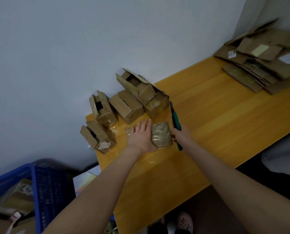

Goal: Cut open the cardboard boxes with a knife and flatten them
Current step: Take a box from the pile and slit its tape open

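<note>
Pressing flat with straight fingers, the left hand (pixel 141 135) pins a taped cardboard box (pixel 162 135) to the wooden bench (pixel 217 115). The right hand (pixel 180 132) grips a green knife (pixel 175 119) just beside the box's right edge. Opened boxes (pixel 129 102) stand behind by the wall (pixel 73 48); flattened cardboard (pixel 262 65) is piled at the bench's far end.

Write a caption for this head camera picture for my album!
The left hand presses a taped cardboard box on the yellow table while the right hand holds a green knife beside it.
</note>
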The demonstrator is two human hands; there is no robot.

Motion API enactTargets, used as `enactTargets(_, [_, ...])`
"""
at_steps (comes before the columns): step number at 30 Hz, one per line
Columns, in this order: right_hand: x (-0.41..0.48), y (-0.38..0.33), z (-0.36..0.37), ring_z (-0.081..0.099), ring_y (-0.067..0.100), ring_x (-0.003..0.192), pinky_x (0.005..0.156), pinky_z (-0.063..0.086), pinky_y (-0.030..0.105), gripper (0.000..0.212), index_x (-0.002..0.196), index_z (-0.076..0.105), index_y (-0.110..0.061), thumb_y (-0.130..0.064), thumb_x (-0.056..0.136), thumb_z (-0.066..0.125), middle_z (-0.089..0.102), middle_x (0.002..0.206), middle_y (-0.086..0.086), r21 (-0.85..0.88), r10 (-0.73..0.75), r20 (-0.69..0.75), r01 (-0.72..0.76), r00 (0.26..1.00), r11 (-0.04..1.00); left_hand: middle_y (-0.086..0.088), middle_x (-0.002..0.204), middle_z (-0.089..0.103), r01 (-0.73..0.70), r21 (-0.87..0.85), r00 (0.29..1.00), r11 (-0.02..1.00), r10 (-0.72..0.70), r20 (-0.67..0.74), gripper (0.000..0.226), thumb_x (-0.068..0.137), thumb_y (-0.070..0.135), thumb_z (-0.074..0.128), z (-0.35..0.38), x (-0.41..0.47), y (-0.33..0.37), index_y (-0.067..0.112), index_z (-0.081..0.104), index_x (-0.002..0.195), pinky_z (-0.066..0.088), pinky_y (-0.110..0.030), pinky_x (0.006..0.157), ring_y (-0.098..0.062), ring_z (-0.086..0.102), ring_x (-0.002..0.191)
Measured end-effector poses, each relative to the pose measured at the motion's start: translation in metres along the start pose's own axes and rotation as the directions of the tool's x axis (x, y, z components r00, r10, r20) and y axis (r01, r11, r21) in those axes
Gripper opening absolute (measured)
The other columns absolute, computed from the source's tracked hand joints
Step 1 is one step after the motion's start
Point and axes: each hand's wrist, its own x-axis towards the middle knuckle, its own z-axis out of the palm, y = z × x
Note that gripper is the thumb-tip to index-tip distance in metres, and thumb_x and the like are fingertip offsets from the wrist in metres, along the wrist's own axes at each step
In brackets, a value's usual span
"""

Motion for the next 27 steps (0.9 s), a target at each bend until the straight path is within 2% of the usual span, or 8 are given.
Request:
enactTargets(2, [0.000, 0.002, -0.002, 0.062, 0.026, 0.103, 0.090, 0.053, 0.044, 0.029, 0.125, 0.050, -0.014, -0.027, 0.099, 0.051, 0.062, 0.113, 0.010, 0.006, 0.014, 0.003, -0.014, 1.000, 1.000, -0.003, 0.163, 0.001, -0.041, 0.076, 0.998, 0.996, 0.038, 0.046, 0.121, 0.074, 0.053, 0.073, 0.001, 0.007, 0.013, 0.015, -0.008, 0.155, 0.007, -0.051, 0.120, -0.028, 0.001, 0.150])
enactTargets(5, [-0.004, 0.009, -0.012, 0.058, 0.019, 0.081, 0.066, 0.051, 0.029, 0.012, 0.110, 0.048, -0.015, -0.020, 0.100, 0.046, 0.057, 0.093, 0.006, 0.029, 0.033, -0.033, -0.032, 0.999, 0.999, -0.004, 0.160, 0.014, -0.025, 0.122, 0.999, 0.992, 0.022, 0.024, 0.117, 0.075, 0.049, 0.074, 0.005, 0.010, 0.020, 0.016, -0.003, 0.156, 0.013, -0.054, 0.119, -0.030, 0.011, 0.148])
enactTargets(8, [-0.019, 0.024, -0.027, 0.051, 0.015, 0.061, 0.048, 0.045, 0.020, 0.013, 0.111, 0.050, -0.013, -0.014, 0.101, 0.041, 0.052, 0.079, 0.005, -0.007, -0.006, -0.022, 0.006, 1.000, 1.000, -0.007, 0.156, 0.020, -0.024, 0.127, 1.000, 0.992, 0.024, 0.002, 0.114, 0.075, 0.047, 0.075, 0.006, 0.007, 0.020, 0.015, 0.002, 0.156, 0.014, -0.054, 0.119, -0.030, 0.016, 0.145])
enactTargets(13, [-0.042, 0.047, -0.041, 0.056, 0.016, 0.057, 0.052, 0.048, 0.028, 0.037, 0.136, 0.049, -0.019, -0.021, 0.100, 0.050, 0.059, 0.073, 0.006, -0.158, -0.140, 0.019, 0.141, 0.990, 0.977, -0.005, 0.153, 0.025, -0.024, 0.098, 1.000, 0.995, 0.024, 0.003, 0.111, 0.074, 0.047, 0.076, 0.003, 0.010, 0.019, 0.017, 0.008, 0.155, 0.018, -0.052, 0.118, -0.028, 0.023, 0.142])
enactTargets(16, [-0.041, 0.050, -0.047, 0.059, 0.018, 0.060, 0.054, 0.051, 0.031, 0.043, 0.141, 0.046, -0.024, -0.026, 0.099, 0.051, 0.060, 0.075, 0.002, -0.255, -0.164, 0.052, 0.172, 0.985, 0.951, -0.004, 0.153, 0.024, -0.021, 0.079, 1.000, 0.997, 0.020, 0.020, 0.111, 0.074, 0.047, 0.076, 0.002, 0.011, 0.019, 0.018, 0.007, 0.155, 0.017, -0.052, 0.118, -0.028, 0.022, 0.142])
enactTargets(19, [-0.035, 0.048, -0.052, 0.063, 0.021, 0.063, 0.061, 0.056, 0.042, 0.044, 0.142, 0.046, -0.032, -0.031, 0.098, 0.052, 0.061, 0.077, -0.003, -0.345, -0.173, 0.092, 0.194, 0.981, 0.918, -0.004, 0.154, 0.023, -0.022, 0.056, 0.999, 0.998, 0.020, 0.030, 0.110, 0.074, 0.045, 0.076, 0.001, 0.012, 0.020, 0.018, 0.007, 0.156, 0.015, -0.052, 0.119, -0.028, 0.021, 0.143])
enactTargets(23, [-0.029, 0.046, -0.059, 0.059, 0.015, 0.062, 0.054, 0.053, 0.030, 0.046, 0.142, 0.046, -0.033, -0.030, 0.097, 0.054, 0.059, 0.079, -0.007, -0.339, -0.160, 0.118, 0.191, 0.980, 0.921, -0.004, 0.154, 0.024, -0.019, 0.064, 0.999, 0.998, 0.017, 0.031, 0.111, 0.075, 0.045, 0.077, 0.002, 0.012, 0.020, 0.017, 0.007, 0.156, 0.015, -0.052, 0.119, -0.029, 0.022, 0.142])
enactTargets(27, [-0.027, 0.042, -0.065, 0.061, 0.016, 0.061, 0.055, 0.054, 0.029, 0.049, 0.144, 0.043, -0.033, -0.032, 0.096, 0.055, 0.062, 0.082, -0.004, -0.401, -0.158, 0.147, 0.205, 0.976, 0.893, -0.005, 0.153, 0.025, -0.018, 0.063, 0.999, 0.998, 0.016, 0.028, 0.109, 0.076, 0.045, 0.076, 0.004, 0.011, 0.020, 0.017, 0.007, 0.155, 0.016, -0.052, 0.118, -0.029, 0.022, 0.142])
